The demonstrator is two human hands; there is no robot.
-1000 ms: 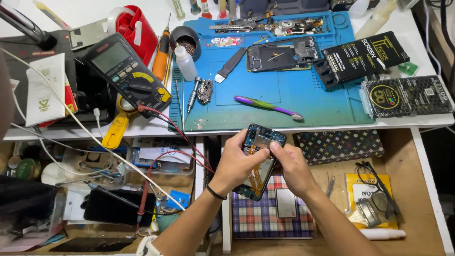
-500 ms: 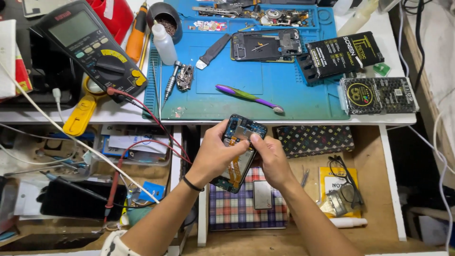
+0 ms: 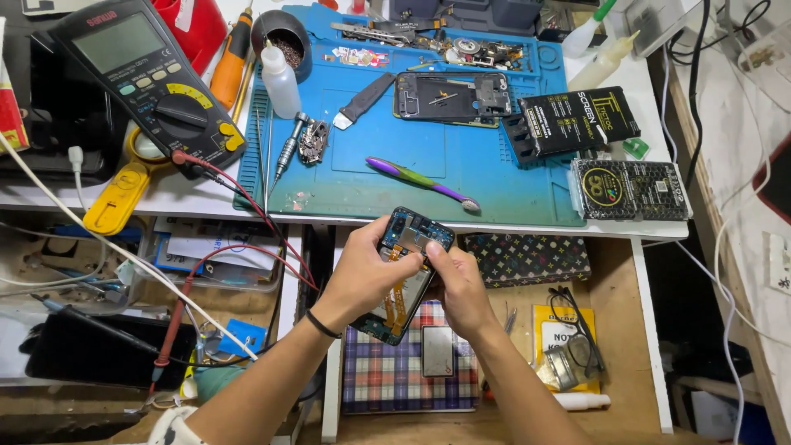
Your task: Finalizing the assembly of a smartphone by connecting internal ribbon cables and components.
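Bright, even overhead light is falling on my flat blue rubber work mat (image 3: 461, 165); shadows are staying soft, everything is looking sharp, edges bowing slightly.

My left hand (image 3: 367, 272) and right hand (image 3: 457, 284) had open air below the bench edge, over the plaid cloth (image 3: 395, 375). Ahead, the blue mat (image 3: 494, 185) lay mostly bare in front, apart from a purple toothbrush (image 3: 422, 183) (angled across it). Red probe leads (image 3: 247, 206) draped down to my left, crowding that side.
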